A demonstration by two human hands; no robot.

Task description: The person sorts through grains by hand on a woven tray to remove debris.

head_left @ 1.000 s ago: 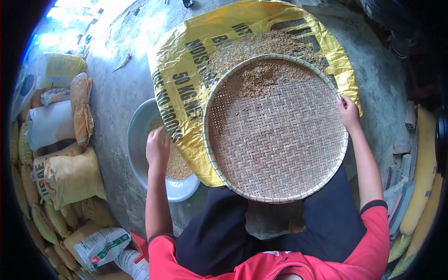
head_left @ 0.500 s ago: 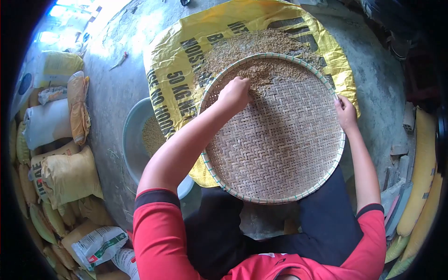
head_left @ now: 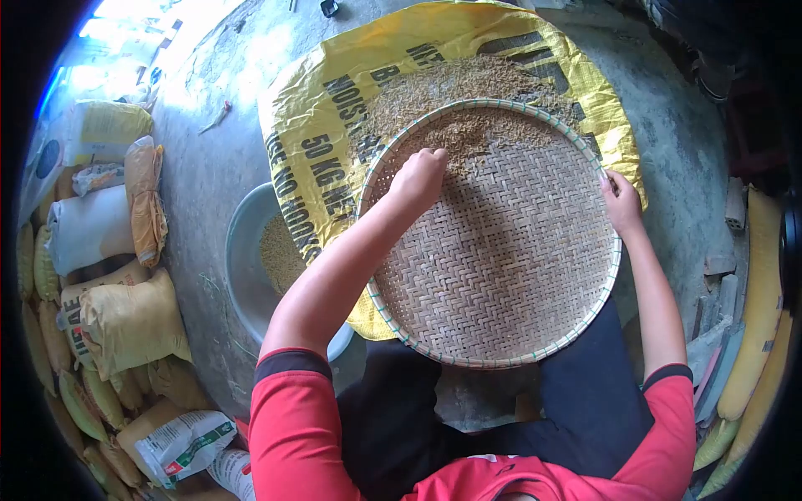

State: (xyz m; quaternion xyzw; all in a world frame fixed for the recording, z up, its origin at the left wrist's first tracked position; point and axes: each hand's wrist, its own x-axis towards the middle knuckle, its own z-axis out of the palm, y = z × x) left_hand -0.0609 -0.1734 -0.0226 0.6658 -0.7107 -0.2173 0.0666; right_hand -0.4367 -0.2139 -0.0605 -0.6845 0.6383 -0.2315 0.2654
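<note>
A round woven bamboo winnowing tray with a green-stitched rim rests over my knees and a yellow sack. Husky brown grain lies in a band along its far side. My left hand is closed just above the tray, at the near edge of that grain; whatever is inside its fingers is hidden. On the right, my right hand grips the tray's rim, thumb on top, with some fingers out of sight beneath it.
The yellow printed sack lies spread under the tray, with loose husks scattered on it. A grey basin holding grain stands at the left. Filled bags line the left side; long yellow sacks stand at the right.
The view has shifted slightly. My left hand stays closed over almost the same spot near the grain, a little lower, and my right hand keeps its hold on the rim.
</note>
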